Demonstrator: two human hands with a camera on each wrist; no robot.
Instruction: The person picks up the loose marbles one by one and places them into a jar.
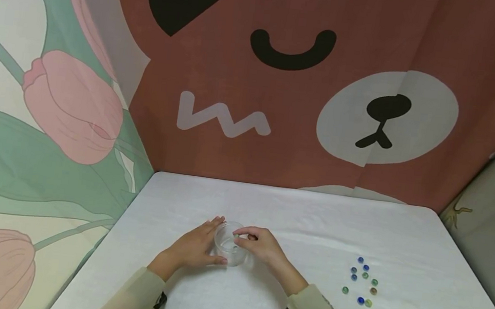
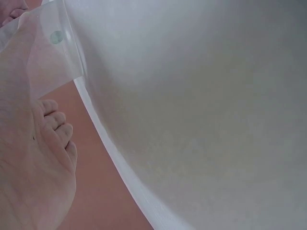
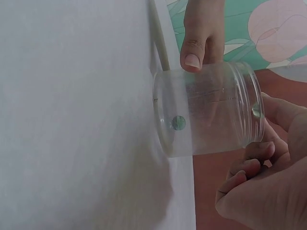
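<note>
A clear plastic jar [image 1: 222,257] stands upright on the white table with its mouth open. My left hand [image 1: 193,246] holds it from the left, thumb at the near side and fingers at the far side. A pale green marble [image 3: 256,110] is pinched by the thumb and forefinger of my right hand [image 1: 263,247] at the jar's mouth. Another green marble [image 3: 178,122] lies inside near the bottom, also visible through the wall in the left wrist view. The right hand's other fingers are curled in.
Several loose glass marbles [image 1: 365,275], blue, green, yellowish and amber, lie scattered to the right on the white tabletop [image 1: 295,297]. A brown bear-print cloth [image 1: 292,159] hangs behind the table's far edge, and a tulip-print cloth [image 1: 66,179] hangs at the left.
</note>
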